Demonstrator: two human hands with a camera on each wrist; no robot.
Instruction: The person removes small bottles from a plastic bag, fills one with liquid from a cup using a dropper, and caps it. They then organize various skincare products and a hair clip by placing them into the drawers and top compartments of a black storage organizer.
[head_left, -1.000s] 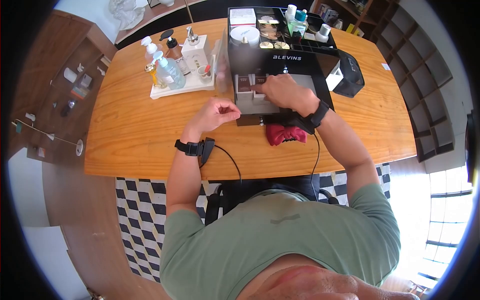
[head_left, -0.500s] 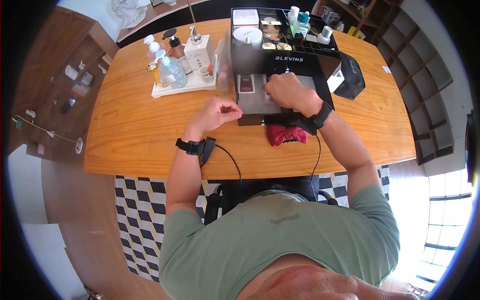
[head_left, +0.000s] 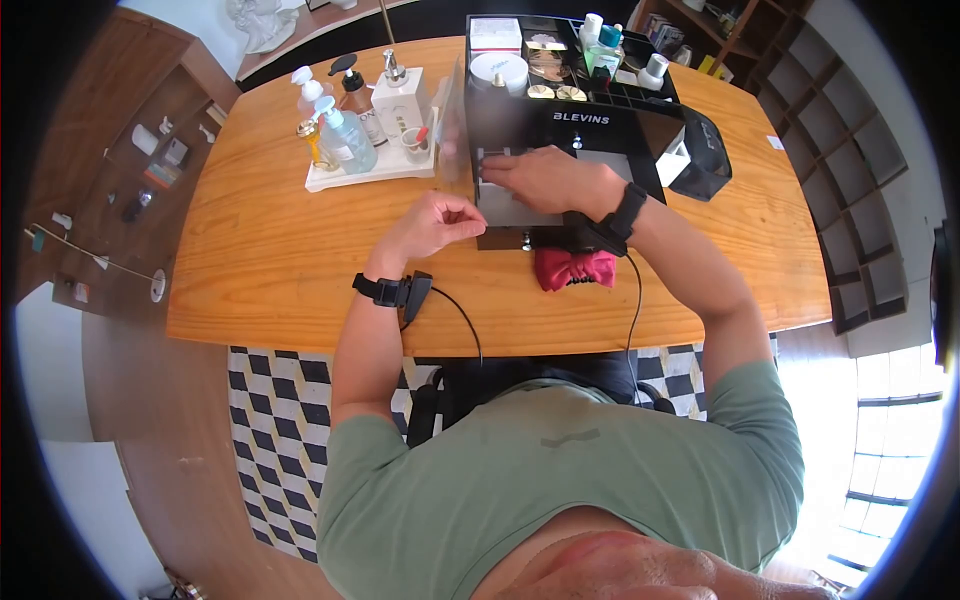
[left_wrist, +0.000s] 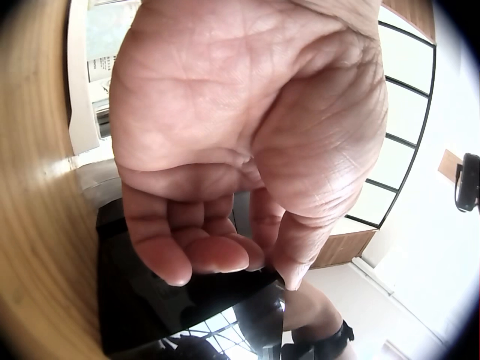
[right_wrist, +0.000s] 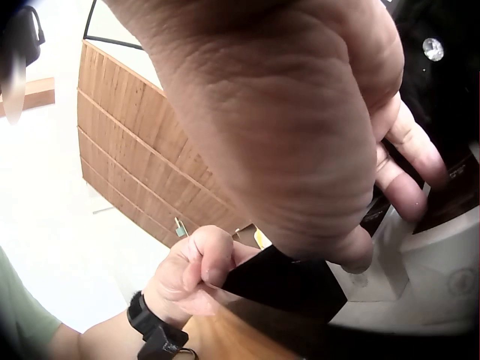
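Observation:
My left hand [head_left: 437, 225] is at the front left corner of the pulled-out black drawer [head_left: 500, 240], with thumb and fingertips pinching its edge. In the left wrist view the fingers of the left hand [left_wrist: 247, 142] are curled towards the thumb. Over the drawer, my right hand [head_left: 555, 182] reaches leftwards, palm down, with fingers extended. In the right wrist view its fingertips [right_wrist: 409, 199] rest on small boxes with dark brown tops [right_wrist: 457, 195] and pale sides [right_wrist: 379, 266]. The hand partly hides these boxes.
The black organizer [head_left: 540, 118] above the drawer bears bottles, a white jar [head_left: 500, 70] and compacts. Left stands a white tray [head_left: 330, 180] of pump bottles. A red bow [head_left: 577, 268] lies before the drawer; a black case [head_left: 705, 155] sits to its right.
My right hand has moved left across the drawer, from the right-hand small box to over the left one, and its fingers have straightened. The left hand has stayed at the drawer corner.

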